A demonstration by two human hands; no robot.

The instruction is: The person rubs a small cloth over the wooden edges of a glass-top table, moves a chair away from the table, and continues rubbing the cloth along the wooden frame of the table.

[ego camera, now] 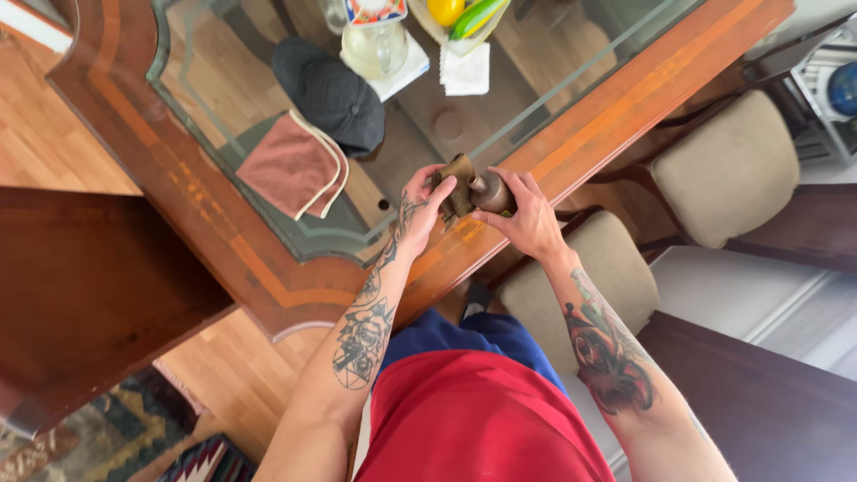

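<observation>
Two tattooed arms reached over the near edge of one glass-topped wooden table [268, 259], where the left hand [420, 210] pressed a brownish cloth [457, 178] with curled fingers against one small brass vessel [491, 192], and the right hand [531, 219] had its fingers wrapped tight around that vessel, both meeting just above the table's orange-banded rim. Farther left on the glass lay one folded pink towel [290, 165] and one dark cap [332, 94], touching each other, with one white napkin [465, 70] beyond; two cushioned chairs [728, 165] stood to the right.
</observation>
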